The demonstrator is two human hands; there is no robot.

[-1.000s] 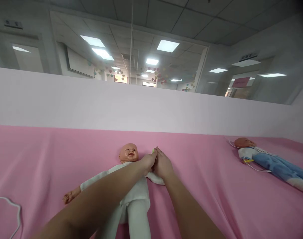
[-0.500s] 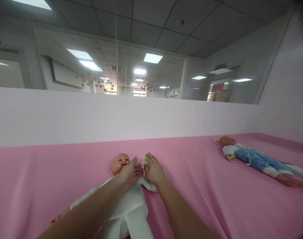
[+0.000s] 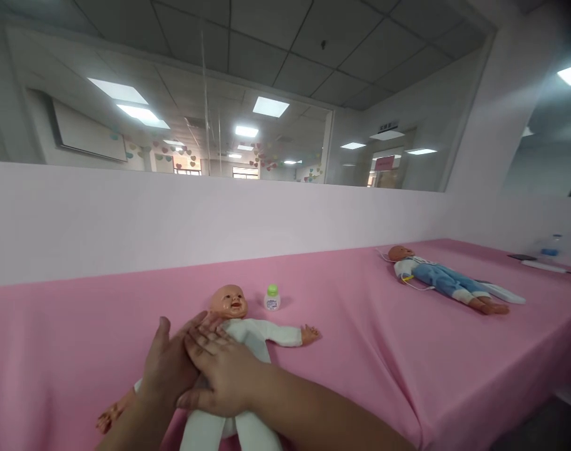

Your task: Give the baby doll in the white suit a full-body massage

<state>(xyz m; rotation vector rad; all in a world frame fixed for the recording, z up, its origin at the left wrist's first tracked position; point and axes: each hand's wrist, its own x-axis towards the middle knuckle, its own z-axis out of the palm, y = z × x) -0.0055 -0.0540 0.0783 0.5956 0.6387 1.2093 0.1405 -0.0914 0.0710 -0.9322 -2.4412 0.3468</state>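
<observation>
A baby doll (image 3: 278, 333) in a white outfit lies on its back on the pink cloth, arms spread and face up. Over its chest and right side, my left hand (image 3: 168, 360) is turned palm up with its fingers stretched and thumb apart. My right hand (image 3: 224, 369) lies flat across the left palm and fingers, its own fingers extended. Neither hand holds an object. Just beyond the doll's shoulder, beside its head, a small white bottle with a green cap (image 3: 272, 298) stands upright. My hands and forearms hide part of the doll's torso.
A second doll (image 3: 438, 277) in blue trousers lies farther right on the pink-covered table (image 3: 342, 288), with a thin white cord near it. At the far right corner are a clear water bottle (image 3: 550, 246) and a dark flat object (image 3: 521, 257). A white wall with windows borders the back.
My hands have moved left and nearer, from beside the bottle to over the doll's body, and now touch palm to hand. The small bottle is uncovered. The view has turned right.
</observation>
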